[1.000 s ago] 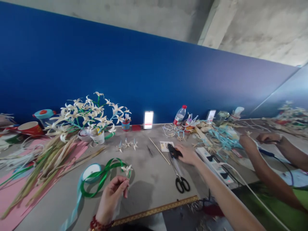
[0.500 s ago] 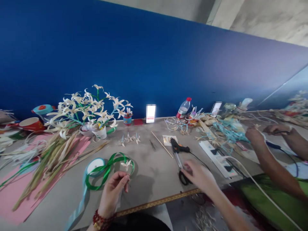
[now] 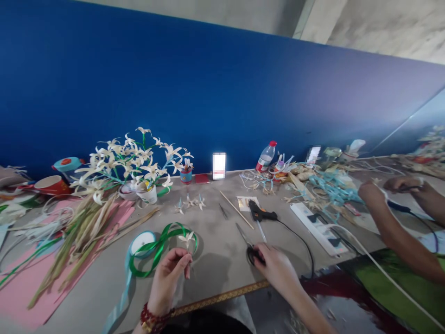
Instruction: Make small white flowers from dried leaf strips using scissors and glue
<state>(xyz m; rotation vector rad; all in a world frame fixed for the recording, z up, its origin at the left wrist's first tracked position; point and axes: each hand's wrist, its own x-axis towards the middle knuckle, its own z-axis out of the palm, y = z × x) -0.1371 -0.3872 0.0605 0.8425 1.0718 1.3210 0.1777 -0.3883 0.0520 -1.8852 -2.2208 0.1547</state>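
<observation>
White, the small thin-petalled flower (image 3: 187, 238) above the grey surface (image 3: 215, 227) seems light and fragile, best pinched below its petals as the left fingers (image 3: 184, 264) do, while the right fingers (image 3: 263, 253) grasp black-handled metal scissors (image 3: 249, 249)

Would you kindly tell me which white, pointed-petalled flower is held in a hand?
The single white, pointed-petalled flower pinched by the left hand; others lie on the grey table or cluster on stems.
</observation>
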